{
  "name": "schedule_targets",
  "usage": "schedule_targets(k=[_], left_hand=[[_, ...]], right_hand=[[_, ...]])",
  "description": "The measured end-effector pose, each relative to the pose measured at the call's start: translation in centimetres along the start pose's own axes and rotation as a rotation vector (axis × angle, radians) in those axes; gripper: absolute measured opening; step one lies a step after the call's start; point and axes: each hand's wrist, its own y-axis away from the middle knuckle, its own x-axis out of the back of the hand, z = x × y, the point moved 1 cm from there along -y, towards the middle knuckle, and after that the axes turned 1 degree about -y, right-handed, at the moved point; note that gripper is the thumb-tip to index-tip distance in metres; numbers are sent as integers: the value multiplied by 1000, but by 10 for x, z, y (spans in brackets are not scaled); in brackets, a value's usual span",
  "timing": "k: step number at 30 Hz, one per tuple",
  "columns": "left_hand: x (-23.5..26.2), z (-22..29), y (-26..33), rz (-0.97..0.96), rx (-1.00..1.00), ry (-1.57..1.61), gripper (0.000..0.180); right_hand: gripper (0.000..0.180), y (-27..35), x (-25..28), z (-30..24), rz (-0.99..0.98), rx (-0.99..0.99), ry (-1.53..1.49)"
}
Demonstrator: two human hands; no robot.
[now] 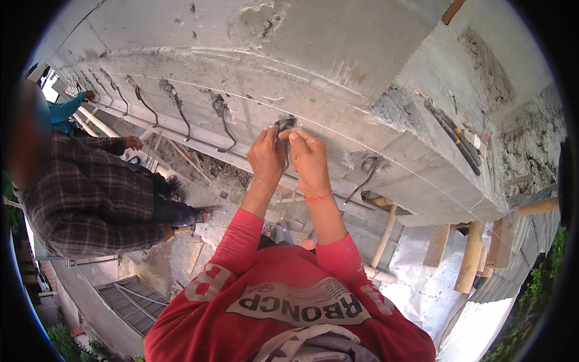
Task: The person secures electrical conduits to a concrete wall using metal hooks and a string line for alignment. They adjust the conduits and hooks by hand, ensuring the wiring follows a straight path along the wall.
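Both hands are raised together at a hole in the grey concrete beam, where a dark bent steel bar (286, 124) comes out. My left hand (267, 158) is closed against this bar, its fingertips at the hole. My right hand (308, 158), with a thin red band at the wrist, has thumb and forefinger pinched beside the left fingertips. What the pinch holds, if anything, is hidden. A similar bent bar (227, 128) hangs from the beam to the left, and another bar (364, 179) to the right. A thin white string (356, 142) runs taut along the beam just beside the hands.
A long-handled tool (453, 137) with dark and orange grips lies on the concrete at right. A person in a checked shirt (99, 193) stands at left, with a teal sleeve (65, 111) beyond. Bamboo poles (384, 236) and timber boards (437, 246) stick out below the beam.
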Motion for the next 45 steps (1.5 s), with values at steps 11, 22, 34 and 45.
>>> schedule_targets(k=[11,22,34,45], left_hand=[[-6,-2,5,71,-7,125,24],[-9,-10,3,93,-108,219,15],[-16,-13,13,101,-60,174,12],[-3,-4,10,6,19,351,21]], right_hand=[[24,7,-4,4,77,412,497],[26,-5,-18,8,150,711,598],[29,-16,-26,-5,-26,196,274],[23,23,0,19,-17,506,551]])
